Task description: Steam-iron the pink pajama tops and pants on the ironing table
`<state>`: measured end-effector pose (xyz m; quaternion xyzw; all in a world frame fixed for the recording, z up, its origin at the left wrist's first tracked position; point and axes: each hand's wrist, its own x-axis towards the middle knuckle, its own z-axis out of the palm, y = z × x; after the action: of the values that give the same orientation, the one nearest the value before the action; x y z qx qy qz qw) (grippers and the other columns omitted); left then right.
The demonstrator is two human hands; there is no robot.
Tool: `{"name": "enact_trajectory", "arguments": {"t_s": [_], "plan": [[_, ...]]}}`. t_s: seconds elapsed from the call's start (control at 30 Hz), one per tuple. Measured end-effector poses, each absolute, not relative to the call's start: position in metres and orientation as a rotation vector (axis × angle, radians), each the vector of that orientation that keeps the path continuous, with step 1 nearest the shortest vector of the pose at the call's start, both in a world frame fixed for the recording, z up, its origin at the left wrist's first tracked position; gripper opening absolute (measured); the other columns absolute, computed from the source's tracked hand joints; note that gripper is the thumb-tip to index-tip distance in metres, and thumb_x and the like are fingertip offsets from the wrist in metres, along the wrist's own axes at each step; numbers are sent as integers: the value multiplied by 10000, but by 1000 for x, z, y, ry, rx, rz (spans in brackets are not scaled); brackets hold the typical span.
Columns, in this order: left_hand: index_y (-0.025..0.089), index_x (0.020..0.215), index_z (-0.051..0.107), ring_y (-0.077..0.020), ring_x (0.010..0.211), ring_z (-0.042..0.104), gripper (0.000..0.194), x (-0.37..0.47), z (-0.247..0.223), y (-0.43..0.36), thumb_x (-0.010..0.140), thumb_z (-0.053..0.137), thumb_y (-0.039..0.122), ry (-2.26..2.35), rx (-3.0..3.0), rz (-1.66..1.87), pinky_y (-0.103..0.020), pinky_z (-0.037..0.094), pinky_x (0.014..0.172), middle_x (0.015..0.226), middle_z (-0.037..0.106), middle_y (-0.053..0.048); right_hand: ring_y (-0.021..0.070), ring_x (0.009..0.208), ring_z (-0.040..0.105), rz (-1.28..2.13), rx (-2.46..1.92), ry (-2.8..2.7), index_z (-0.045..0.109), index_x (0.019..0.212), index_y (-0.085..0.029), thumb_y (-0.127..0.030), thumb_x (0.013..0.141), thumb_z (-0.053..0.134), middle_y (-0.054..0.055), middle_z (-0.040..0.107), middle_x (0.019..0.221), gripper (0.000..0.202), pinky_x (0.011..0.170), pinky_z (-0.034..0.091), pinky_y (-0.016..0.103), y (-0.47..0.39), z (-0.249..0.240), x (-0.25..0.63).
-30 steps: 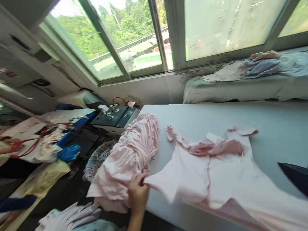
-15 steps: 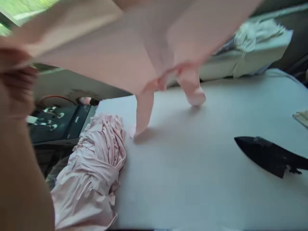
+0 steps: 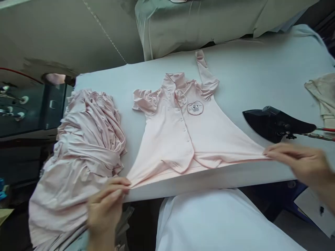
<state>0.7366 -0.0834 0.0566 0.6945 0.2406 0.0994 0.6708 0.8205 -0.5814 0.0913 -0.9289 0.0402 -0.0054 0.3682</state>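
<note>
A pink buttoned shirt lies on the pale padded table, collar toward the far side, with a small animal patch on its chest. My left hand pinches the shirt's lower left corner. At the lower right corner, my right hand pinches the hem, which is stretched taut between both hands. One sleeve is bunched on the left; the other extends away, twisted. A black iron rests on the table just beyond my right hand.
A heap of crumpled pink cloth covers the table's left end and hangs over the near edge. Beige folded cloth lies at the far right. Red hoses run from the iron. Draped fabric stands behind the table.
The shirt, earlier held up in the air, has come down onto the table with its front showing. The view has shifted, and both hands are now at the hem.
</note>
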Motion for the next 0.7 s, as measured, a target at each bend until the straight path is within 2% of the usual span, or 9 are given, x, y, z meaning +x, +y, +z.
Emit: {"name": "enact_trajectory", "arguments": {"t_s": [0.13,0.23,0.33,0.4,0.43,0.5,0.6,0.7], "plan": [[178,561,705,-213,694,607,255,703,-21,-107,654,621,400,615,1693,-50,-306,479,570,658,657,-83,224,736,672,148,-2409,187,696,591,-217,-522,722,656,66,714,766,334,683,548,337,-588,19,777],[184,682,718,-176,641,570,220,700,-45,-116,656,657,394,548,1977,-197,-310,479,614,739,659,-54,180,654,625,133,-2587,-14,703,703,-215,-462,782,597,41,703,794,281,617,509,313,-589,4,774],[208,945,709,-226,863,601,274,707,-40,-153,684,665,279,199,2296,-83,-363,496,805,970,650,-80,185,812,615,35,-2633,-571,700,901,-200,-273,804,589,60,682,937,164,742,487,318,-556,6,779],[220,1090,667,-272,1045,572,404,718,-34,-193,689,636,172,-153,2408,-72,-425,442,943,1113,629,-110,203,902,581,85,-2557,-987,685,961,-194,-160,774,570,72,655,963,223,811,439,343,-520,1,783],[215,1083,667,-286,1067,564,407,725,-33,-213,689,616,126,-281,2417,-114,-448,416,968,1106,637,-120,203,885,562,102,-2520,-1124,681,951,-191,-129,760,562,71,644,931,233,803,413,349,-503,-5,785],[190,956,692,-282,990,587,302,739,-36,-243,699,579,79,-299,2367,-206,-453,406,942,971,671,-120,187,792,517,54,-2500,-1197,676,881,-183,-104,758,555,57,623,829,190,748,361,345,-476,-19,788],[166,791,684,-210,776,609,171,753,-45,-253,752,531,100,-87,2192,-273,-361,453,811,747,666,-73,170,749,484,-43,-2475,-1020,663,790,-179,-120,793,560,43,613,761,119,726,325,338,-457,-36,785],[184,859,708,-161,709,607,188,751,-48,-237,784,536,162,-161,2043,-382,-291,456,716,767,684,-37,173,792,511,114,-2370,-1032,676,821,-187,-165,802,605,42,649,818,77,756,350,337,-451,-38,768]]}}
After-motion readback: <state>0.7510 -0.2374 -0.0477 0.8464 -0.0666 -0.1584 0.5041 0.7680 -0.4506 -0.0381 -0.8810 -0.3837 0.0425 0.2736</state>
